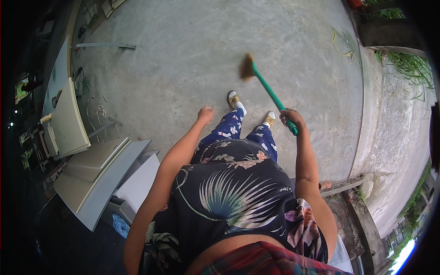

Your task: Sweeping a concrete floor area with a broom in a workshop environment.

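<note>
My right hand (pixel 292 118) is wrapped round the green handle of a short broom (pixel 271 91), close to its lower end. The broom slants away to the upper left, and its brown bristle head is smeared by motion low over the concrete floor (pixel 183 64), ahead of my feet. Whether the bristles touch the floor I cannot tell. My left hand (pixel 206 115) hangs beside my left leg with the fingers curled in, and nothing shows in it. Both feet, in tan slippers (pixel 269 119), stand on the floor between my hands.
Boards and panels (pixel 98 160) lean in a stack on the left, with a metal bar (pixel 104 45) and loose cord (pixel 98 112) nearby. Yellow cord (pixel 339 46) lies at the far right. A low concrete ledge (pixel 366 105) and grass (pixel 410 68) border the right side.
</note>
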The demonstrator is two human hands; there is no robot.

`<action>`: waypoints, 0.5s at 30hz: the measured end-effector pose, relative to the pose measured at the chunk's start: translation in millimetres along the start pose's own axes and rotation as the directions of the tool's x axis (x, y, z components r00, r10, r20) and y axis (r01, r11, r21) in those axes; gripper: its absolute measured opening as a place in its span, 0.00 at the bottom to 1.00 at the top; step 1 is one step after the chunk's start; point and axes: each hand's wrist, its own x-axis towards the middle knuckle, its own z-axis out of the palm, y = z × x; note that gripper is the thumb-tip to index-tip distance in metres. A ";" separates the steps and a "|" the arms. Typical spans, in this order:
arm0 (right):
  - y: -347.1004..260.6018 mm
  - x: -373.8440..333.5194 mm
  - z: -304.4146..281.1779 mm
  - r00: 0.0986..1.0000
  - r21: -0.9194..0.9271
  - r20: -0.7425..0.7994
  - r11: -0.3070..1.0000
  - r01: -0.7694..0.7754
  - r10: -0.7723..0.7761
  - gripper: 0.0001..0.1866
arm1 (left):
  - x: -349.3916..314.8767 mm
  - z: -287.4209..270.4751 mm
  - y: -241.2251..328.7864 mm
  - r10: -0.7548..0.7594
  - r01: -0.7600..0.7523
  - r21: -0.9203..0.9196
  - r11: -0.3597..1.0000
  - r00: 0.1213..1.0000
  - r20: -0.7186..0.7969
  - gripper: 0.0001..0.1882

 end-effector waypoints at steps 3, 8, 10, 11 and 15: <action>1.9 -15.8 6.5 0.969 0.096 -0.237 0.992 0.088 -0.063 0.06 | 6.0 33.8 70.5 0.210 -0.217 0.040 0.975 0.968 0.136 0.21; -4.9 -1.0 96.5 0.847 -0.011 -0.461 0.956 0.292 -0.264 0.11 | -50.7 65.8 160.1 0.091 -0.136 0.045 0.990 0.839 0.537 0.38; -8.9 2.2 118.9 0.860 -0.068 -0.407 0.949 0.308 -0.309 0.15 | -87.0 55.6 166.7 -0.041 0.025 0.032 0.999 0.698 0.715 0.45; -6.7 13.0 125.9 0.834 -0.133 -0.362 0.908 0.397 -0.417 0.23 | -100.4 48.5 164.6 -0.076 0.080 0.037 0.996 0.572 0.816 0.47; -20.3 45.5 177.9 0.918 -0.261 -0.065 0.895 0.362 -0.391 0.25 | -100.0 38.9 105.1 0.042 0.165 -0.244 0.956 0.742 0.669 0.38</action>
